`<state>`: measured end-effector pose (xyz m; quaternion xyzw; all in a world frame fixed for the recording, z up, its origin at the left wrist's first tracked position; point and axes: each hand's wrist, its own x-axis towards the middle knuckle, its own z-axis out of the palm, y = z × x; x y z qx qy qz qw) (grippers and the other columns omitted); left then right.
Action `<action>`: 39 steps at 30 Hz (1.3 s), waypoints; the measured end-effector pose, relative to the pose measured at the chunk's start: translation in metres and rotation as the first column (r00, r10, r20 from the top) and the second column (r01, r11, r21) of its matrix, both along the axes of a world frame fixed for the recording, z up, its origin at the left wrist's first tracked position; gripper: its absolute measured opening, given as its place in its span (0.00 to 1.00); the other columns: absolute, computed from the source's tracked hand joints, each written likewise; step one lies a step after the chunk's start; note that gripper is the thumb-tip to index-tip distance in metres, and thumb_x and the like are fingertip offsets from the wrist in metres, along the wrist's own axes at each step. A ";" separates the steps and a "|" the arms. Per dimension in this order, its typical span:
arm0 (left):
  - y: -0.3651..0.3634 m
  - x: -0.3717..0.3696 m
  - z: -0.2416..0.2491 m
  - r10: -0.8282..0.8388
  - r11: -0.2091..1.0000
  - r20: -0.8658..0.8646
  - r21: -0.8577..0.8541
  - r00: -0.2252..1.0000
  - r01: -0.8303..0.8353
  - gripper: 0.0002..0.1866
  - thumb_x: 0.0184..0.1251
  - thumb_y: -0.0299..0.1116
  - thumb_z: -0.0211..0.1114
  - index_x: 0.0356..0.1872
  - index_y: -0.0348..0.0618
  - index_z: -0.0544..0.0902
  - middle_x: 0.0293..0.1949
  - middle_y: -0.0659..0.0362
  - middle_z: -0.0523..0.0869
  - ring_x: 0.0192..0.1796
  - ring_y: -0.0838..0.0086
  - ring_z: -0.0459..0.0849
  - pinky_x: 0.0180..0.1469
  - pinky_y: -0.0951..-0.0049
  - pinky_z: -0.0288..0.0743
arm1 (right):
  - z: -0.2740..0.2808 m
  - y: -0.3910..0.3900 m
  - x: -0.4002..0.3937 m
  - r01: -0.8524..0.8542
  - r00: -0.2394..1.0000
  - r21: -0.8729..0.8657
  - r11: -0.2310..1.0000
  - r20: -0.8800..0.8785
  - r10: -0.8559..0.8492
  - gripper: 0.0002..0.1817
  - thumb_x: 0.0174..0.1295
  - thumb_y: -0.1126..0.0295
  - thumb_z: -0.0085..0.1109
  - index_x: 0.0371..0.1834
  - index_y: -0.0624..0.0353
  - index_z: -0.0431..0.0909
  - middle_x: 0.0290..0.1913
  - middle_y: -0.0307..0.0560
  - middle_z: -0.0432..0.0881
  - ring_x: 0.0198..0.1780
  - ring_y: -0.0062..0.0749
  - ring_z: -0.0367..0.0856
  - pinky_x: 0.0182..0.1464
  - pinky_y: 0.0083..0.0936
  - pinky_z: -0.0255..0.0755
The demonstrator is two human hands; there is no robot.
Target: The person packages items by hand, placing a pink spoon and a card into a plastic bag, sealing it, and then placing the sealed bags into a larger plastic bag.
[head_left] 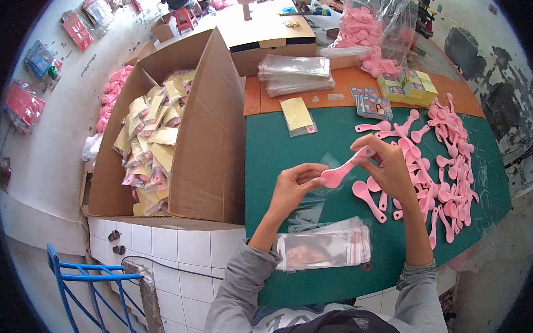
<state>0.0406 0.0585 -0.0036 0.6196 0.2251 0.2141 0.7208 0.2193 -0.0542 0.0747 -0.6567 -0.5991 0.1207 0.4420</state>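
Above the green table mat [278,160], a pink spoon [337,173] is held between my two hands. My left hand [298,188] pinches the bowl end. The fingers of my right hand [388,165] close on the handle end. Under the spoon lies a clear plastic bag [315,209], partly hidden by it and my left hand. Nearer my body is a stack of clear plastic bags [322,247]. A pile of loose pink spoons [449,189] spreads to the right of my right hand, with one spoon [368,201] lying just below it.
A tall cardboard box [209,121] at left holds several packed bags [154,141]. Toward the back lie a packed bag with a yellow card [298,116], printed cards [372,104], yellow card stacks [413,88], plastic sleeves [295,68] and a large bag of pink spoons [361,31].
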 end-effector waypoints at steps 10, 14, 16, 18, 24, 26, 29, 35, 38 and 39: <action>0.027 0.038 0.036 -0.297 0.944 -0.171 0.093 0.940 0.315 0.15 0.68 0.37 0.58 0.43 0.32 0.82 0.37 0.58 0.85 0.39 0.77 0.83 0.45 0.76 0.79 | 0.003 -0.002 0.003 0.260 0.948 0.177 0.949 -0.233 -0.217 0.21 0.53 0.71 0.69 0.43 0.59 0.64 0.25 0.35 0.77 0.24 0.08 0.65 0.23 0.09 0.56; 0.027 0.044 0.050 -0.273 0.955 0.033 0.132 0.961 0.267 0.14 0.69 0.36 0.58 0.41 0.33 0.83 0.35 0.58 0.85 0.37 0.79 0.82 0.42 0.78 0.78 | 0.002 -0.002 0.003 0.315 0.932 0.301 0.900 -0.277 -0.234 0.19 0.55 0.73 0.66 0.43 0.59 0.65 0.30 0.34 0.78 0.23 0.06 0.62 0.22 0.07 0.53; 0.027 0.048 0.050 -0.207 0.969 0.051 0.149 0.977 0.197 0.13 0.70 0.34 0.57 0.41 0.33 0.82 0.35 0.58 0.84 0.37 0.80 0.82 0.41 0.79 0.78 | -0.008 0.001 0.002 0.333 0.927 0.377 0.864 -0.299 -0.227 0.13 0.54 0.74 0.66 0.39 0.60 0.71 0.36 0.40 0.77 0.24 0.11 0.65 0.23 0.10 0.57; 0.025 0.051 0.048 -0.131 0.989 0.164 0.094 0.978 0.117 0.12 0.70 0.33 0.56 0.40 0.33 0.81 0.34 0.58 0.84 0.37 0.80 0.82 0.41 0.79 0.78 | -0.006 0.006 0.007 -0.008 0.968 0.409 0.913 0.231 -0.094 0.09 0.54 0.72 0.65 0.34 0.60 0.75 0.38 0.44 0.76 0.26 0.19 0.69 0.27 0.15 0.62; 0.036 0.039 0.058 0.014 0.999 0.347 0.023 0.938 -0.023 0.12 0.72 0.32 0.51 0.39 0.33 0.78 0.34 0.53 0.85 0.36 0.75 0.84 0.38 0.77 0.79 | -0.014 0.059 0.101 0.454 0.891 0.297 0.840 -0.115 -0.440 0.15 0.61 0.60 0.55 0.33 0.63 0.81 0.37 0.54 0.80 0.38 0.47 0.78 0.44 0.36 0.69; 0.043 0.030 0.063 0.022 0.998 0.351 0.045 0.936 -0.040 0.12 0.73 0.33 0.51 0.39 0.33 0.77 0.35 0.52 0.85 0.36 0.74 0.85 0.37 0.78 0.79 | -0.065 0.076 0.199 0.617 0.786 -0.244 0.749 0.242 -0.569 0.23 0.61 0.53 0.53 0.38 0.66 0.80 0.42 0.59 0.79 0.44 0.56 0.78 0.46 0.41 0.69; 0.053 0.023 0.066 0.020 0.996 0.340 0.079 0.940 -0.049 0.12 0.73 0.33 0.50 0.40 0.34 0.77 0.35 0.52 0.86 0.36 0.74 0.85 0.37 0.79 0.79 | -0.141 0.079 0.231 0.778 0.520 -0.077 0.624 0.638 -0.568 0.27 0.60 0.47 0.52 0.46 0.63 0.78 0.48 0.61 0.78 0.45 0.49 0.79 0.44 0.39 0.71; 0.053 0.018 0.063 -0.025 1.000 0.252 0.024 0.967 0.020 0.12 0.72 0.34 0.52 0.39 0.35 0.78 0.34 0.53 0.86 0.35 0.75 0.85 0.36 0.80 0.78 | -0.089 0.075 0.174 0.833 0.405 0.022 0.552 0.655 -0.638 0.18 0.60 0.57 0.51 0.40 0.61 0.80 0.48 0.64 0.77 0.48 0.54 0.78 0.43 0.45 0.73; 0.054 0.021 0.053 -0.122 0.991 0.202 0.076 0.972 0.108 0.11 0.72 0.34 0.53 0.38 0.35 0.78 0.33 0.53 0.86 0.35 0.76 0.85 0.34 0.82 0.76 | -0.088 0.070 0.177 0.796 0.421 0.094 0.598 0.624 -0.659 0.15 0.61 0.60 0.51 0.39 0.58 0.80 0.42 0.59 0.79 0.44 0.50 0.80 0.41 0.43 0.73; 0.053 0.021 0.050 -0.162 0.985 0.195 0.097 0.967 0.145 0.11 0.71 0.33 0.53 0.38 0.34 0.78 0.33 0.53 0.86 0.35 0.76 0.85 0.33 0.82 0.76 | -0.083 0.071 0.175 0.807 0.420 0.059 0.588 0.644 -0.640 0.14 0.61 0.60 0.50 0.39 0.57 0.80 0.40 0.57 0.80 0.42 0.50 0.80 0.40 0.44 0.73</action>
